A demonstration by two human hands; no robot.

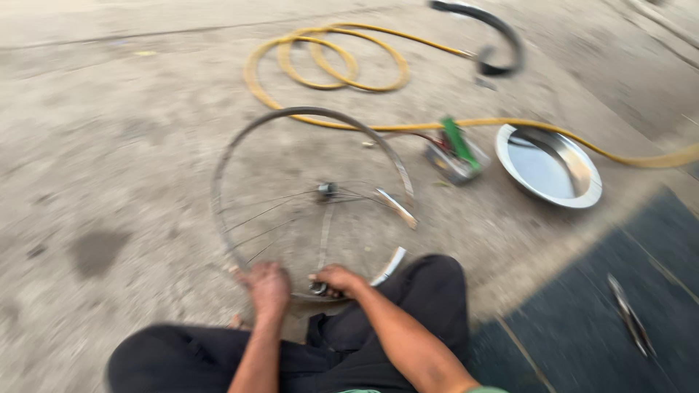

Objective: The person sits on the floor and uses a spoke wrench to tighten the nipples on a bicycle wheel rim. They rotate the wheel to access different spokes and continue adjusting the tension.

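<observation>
Bare spoked metal bicycle wheel rim [240, 145] lying flat on the concrete ground [109, 145] before the knees — low enough for both hands. Left hand [267, 286] closed over its near edge; right hand [336, 279] gripping a small dark part, steadying it; motion blur hides finer detail.

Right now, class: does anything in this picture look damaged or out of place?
Yes. The bicycle wheel rim has a gap on its right side, with loose ends bent apart. Both hands grip its near edge.
</observation>
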